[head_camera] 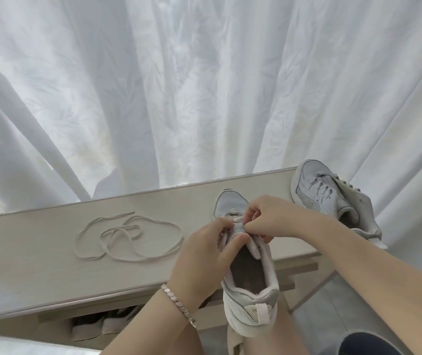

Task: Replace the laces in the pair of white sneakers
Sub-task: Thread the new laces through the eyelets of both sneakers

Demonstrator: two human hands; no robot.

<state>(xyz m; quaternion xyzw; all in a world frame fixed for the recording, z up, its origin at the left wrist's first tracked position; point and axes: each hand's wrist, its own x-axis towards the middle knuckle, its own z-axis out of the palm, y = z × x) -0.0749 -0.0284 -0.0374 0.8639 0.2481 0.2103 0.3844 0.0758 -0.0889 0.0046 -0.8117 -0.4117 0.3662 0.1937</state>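
Near sneaker (249, 272) sat on the front edge of the cabinet top (38, 252), heel overhanging toward the person, toe pointing away toward the curtain (179, 85) — long axis ran roughly straight out from the body. Both hands met over its tongue and eyelet area. Left hand (204, 249) clamped the tongue and left flap, thumb laid across the shoe mouth, fingers curled shut on the upper. Right hand (269, 216) pinched closed at the top eyelets; it looked like a lace end sat in the pinch, but too small to tell. A short lace crossing showed near the toe, so lacing was probably partway on this shoe. Right hand was nearer the working eyelets, left one steadied.

Second sneaker (330, 198) lay tilted to the right of the near sneaker at the cabinet's far right corner, well apart, laces seemingly in. Loose lace (128, 237) lay coiled flat to the left of the near sneaker, well apart from the left hand — nothing between them. Bracelet (179, 304) on the left wrist. More footwear on the shelf (97, 326) below and left of the near sneaker. Nothing blocked the eyelets except the fingers themselves.
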